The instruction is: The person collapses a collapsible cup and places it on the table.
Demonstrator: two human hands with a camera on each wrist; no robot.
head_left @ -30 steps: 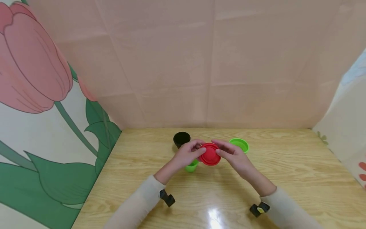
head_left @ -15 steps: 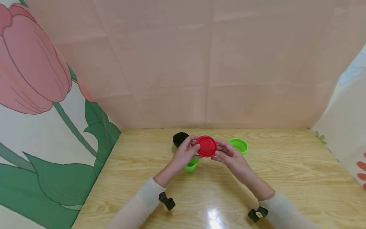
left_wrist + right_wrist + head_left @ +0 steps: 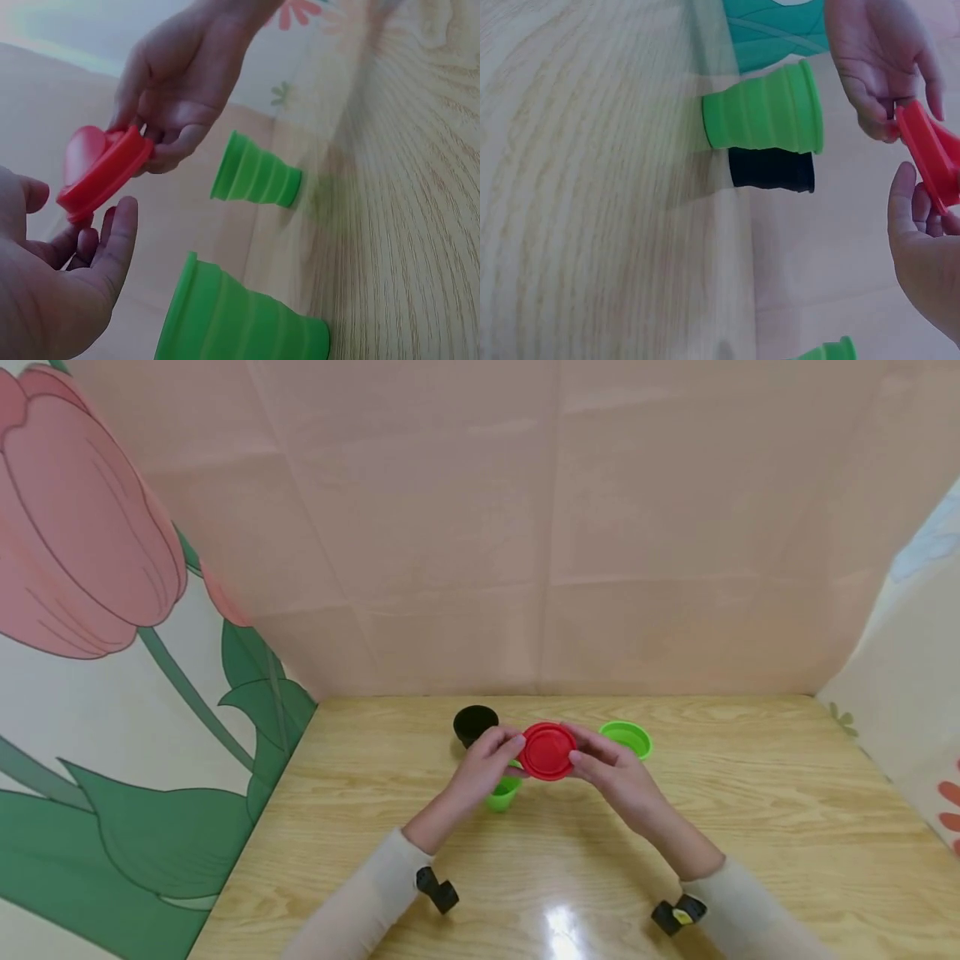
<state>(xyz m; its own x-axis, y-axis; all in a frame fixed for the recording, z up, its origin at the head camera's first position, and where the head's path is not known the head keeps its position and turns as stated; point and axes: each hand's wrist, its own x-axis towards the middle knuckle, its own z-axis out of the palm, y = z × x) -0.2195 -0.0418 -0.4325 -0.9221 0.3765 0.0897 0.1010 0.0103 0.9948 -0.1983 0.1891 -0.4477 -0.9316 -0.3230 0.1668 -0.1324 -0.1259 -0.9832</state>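
Observation:
A round red folding cup (image 3: 548,751), flattened into a disc, is held up above the table with its flat face toward the head camera. My left hand (image 3: 480,772) pinches its left rim with thumb and fingers. On the opposite rim my right hand (image 3: 621,781) pinches likewise. The left wrist view shows a rounded bulge on one side of the red cup (image 3: 105,169). Partly behind my left hand stands a green ribbed cup (image 3: 501,797), and a black cup (image 3: 476,723) stands farther back. Another green cup (image 3: 628,738) is just beyond my right hand.
The wood-grain table (image 3: 750,810) meets a pinkish cloth backdrop (image 3: 540,568) at its far edge. A tulip-printed panel (image 3: 90,635) borders the left side, and a pale printed panel (image 3: 915,693) the right.
The red cup rose and shifted left, then came slightly down and right again, changing its tilt. Both thumbs moved from its face out to the rim. The standing cups have not moved.

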